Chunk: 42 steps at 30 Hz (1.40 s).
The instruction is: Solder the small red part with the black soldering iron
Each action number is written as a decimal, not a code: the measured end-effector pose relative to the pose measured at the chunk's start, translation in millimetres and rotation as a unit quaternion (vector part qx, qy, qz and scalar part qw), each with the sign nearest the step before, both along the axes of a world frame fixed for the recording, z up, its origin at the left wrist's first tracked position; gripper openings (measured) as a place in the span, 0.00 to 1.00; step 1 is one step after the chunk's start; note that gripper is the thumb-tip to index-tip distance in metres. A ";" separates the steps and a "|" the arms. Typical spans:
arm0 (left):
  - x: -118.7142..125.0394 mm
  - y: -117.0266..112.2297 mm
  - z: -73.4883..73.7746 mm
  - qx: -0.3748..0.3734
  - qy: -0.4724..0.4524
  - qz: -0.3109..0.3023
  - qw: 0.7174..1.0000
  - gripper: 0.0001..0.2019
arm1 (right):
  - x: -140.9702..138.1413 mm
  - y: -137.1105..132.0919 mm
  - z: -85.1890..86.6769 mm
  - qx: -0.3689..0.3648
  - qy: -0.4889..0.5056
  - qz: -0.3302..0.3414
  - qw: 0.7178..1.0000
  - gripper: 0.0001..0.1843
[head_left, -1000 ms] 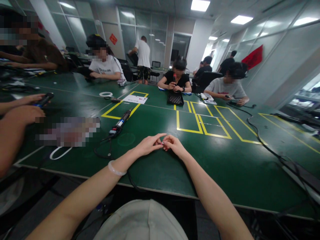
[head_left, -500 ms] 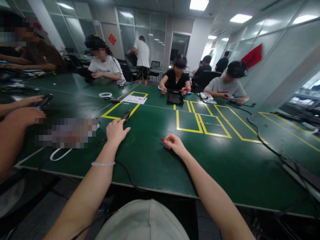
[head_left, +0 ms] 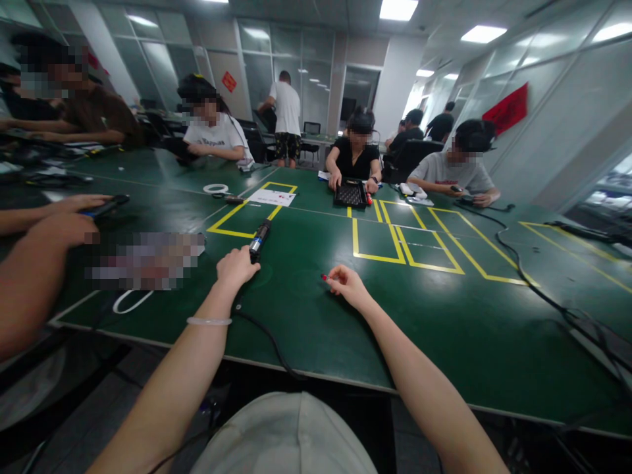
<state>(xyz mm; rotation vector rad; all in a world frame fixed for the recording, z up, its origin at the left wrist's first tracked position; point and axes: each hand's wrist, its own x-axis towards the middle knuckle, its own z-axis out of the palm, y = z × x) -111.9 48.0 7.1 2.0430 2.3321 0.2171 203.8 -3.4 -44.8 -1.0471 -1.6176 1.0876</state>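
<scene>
My left hand (head_left: 237, 268) is wrapped round a corded electric screwdriver (head_left: 259, 241), a black cylinder with a bluish label whose front end points away from me. Its black cord (head_left: 264, 329) runs back under my wrist toward the table's front edge. To the right, my right hand (head_left: 345, 282) is closed in a pinch over the green table (head_left: 306, 329). Between thumb and finger sits a small red piece (head_left: 324, 278), too small to name exactly.
Yellow tape outlines (head_left: 378, 258) mark the table beyond my hands. A white paper sheet (head_left: 271, 197) and a white ring (head_left: 216, 189) lie farther back. Opposite, a person handles a black tray (head_left: 351, 193). Another person's hands (head_left: 64, 227) hold a dark device at left.
My left hand has closed round the screwdriver and drawn it slightly closer, out of the taped outline. The person opposite has lowered both hands to the black tray. My right hand keeps its pinch.
</scene>
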 end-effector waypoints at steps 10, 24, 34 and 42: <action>63.7 -20.5 -6.0 0.029 0.021 -0.200 0.979 0.31 | -4.5 -6.2 3.7 0.063 -0.077 0.011 0.995 0.09; 104.8 -42.7 -11.0 0.017 -0.046 -0.382 0.923 0.32 | -14.7 -16.1 8.4 0.201 -0.270 -0.022 0.942 0.03; 102.9 -42.6 -14.7 0.034 -0.046 -0.396 0.917 0.32 | -18.8 -18.0 6.7 0.224 -0.295 -0.032 0.928 0.03; 107.4 -49.6 -11.2 0.045 -0.018 -0.408 0.912 0.35 | -19.0 -20.1 9.1 0.238 -0.295 -0.034 0.925 0.08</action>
